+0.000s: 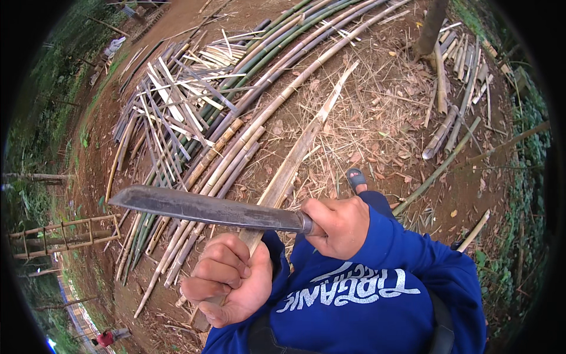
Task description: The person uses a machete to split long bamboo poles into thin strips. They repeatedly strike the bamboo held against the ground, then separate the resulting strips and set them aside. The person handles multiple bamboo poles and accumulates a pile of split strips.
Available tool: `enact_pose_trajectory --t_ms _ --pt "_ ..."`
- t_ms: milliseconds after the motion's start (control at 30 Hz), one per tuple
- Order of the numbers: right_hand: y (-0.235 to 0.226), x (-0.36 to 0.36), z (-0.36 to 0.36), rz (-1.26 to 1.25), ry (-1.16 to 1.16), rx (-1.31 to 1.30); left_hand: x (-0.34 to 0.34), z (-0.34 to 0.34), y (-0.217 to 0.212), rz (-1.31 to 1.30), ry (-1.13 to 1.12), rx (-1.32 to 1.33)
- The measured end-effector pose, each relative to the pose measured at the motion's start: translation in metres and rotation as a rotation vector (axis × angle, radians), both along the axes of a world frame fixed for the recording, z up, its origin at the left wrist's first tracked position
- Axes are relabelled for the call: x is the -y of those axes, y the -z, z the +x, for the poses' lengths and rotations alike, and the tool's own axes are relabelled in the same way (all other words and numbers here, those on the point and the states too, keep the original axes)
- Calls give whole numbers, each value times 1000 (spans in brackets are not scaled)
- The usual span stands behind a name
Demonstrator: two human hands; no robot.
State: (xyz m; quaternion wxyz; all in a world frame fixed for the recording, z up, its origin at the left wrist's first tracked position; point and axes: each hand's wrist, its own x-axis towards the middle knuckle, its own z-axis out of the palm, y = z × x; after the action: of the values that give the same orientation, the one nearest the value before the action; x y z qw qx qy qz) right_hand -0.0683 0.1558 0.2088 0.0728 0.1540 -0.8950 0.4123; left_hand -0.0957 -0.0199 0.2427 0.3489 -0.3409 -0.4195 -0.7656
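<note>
My right hand is closed round the handle of a machete. Its long dark blade points left and crosses over a split bamboo strip. The strip is long and pale; it runs from my left hand away up the picture to a narrow, lighter far end. My left hand wraps round its near part, just below the blade. Whether the blade touches the strip cannot be made out. Part of the strip is hidden behind the machete and my fingers.
Long bamboo poles lie curving across the ground at left, with a heap of split slats on them. Cut bamboo pieces lie by a tree trunk at right. A bamboo ladder-like frame stands far left. A person is at lower left.
</note>
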Motion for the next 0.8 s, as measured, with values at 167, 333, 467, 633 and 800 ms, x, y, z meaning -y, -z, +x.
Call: enact_pose_trajectory --t_ms 167,333,467,633,800 --pt "56 -38 -18 37 371 206 -8 13 -1 -14 -28 14" --pt "2 -2 9 12 32 38 -2 -1 -2 147 26 40" --pt "94 -53 -28 94 503 362 -7 8 -17 137 14 8" --pt "45 -33 -17 -9 192 171 -23 -1 -15 208 -131 118" --pt "130 -84 -39 24 227 13 -40 9 -34 204 -21 48"
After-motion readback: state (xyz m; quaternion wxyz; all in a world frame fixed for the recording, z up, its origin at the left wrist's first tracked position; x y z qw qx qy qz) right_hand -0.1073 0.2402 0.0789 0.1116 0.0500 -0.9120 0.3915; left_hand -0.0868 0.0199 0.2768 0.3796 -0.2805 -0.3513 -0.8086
